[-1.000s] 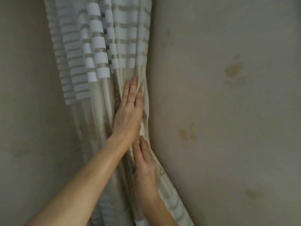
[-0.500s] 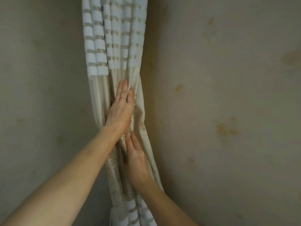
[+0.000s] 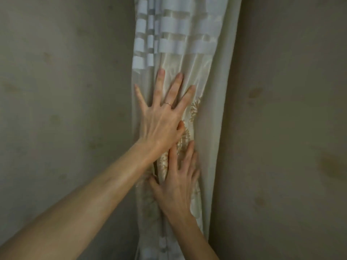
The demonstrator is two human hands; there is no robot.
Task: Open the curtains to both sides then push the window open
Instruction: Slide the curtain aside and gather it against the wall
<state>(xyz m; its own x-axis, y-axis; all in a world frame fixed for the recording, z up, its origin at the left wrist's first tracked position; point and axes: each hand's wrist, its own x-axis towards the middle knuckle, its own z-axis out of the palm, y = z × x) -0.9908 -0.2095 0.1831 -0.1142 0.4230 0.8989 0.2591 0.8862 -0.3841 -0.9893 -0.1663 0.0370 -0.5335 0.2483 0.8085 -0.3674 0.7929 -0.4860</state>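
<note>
Evidently both hands, left hand (image 3: 161,119) and right hand (image 3: 176,186), press splayed flat on the bunched curtain (image 3: 187,59) (window hidden)

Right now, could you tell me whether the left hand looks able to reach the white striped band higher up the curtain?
Probably yes: the left hand lies flat on the curtain, fingertips just below the striped band, nothing between.

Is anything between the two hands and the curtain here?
Nothing visible. The left hand lies flat and spread on the bunched curtain, and the right hand presses on it just below. No window shows.
</note>
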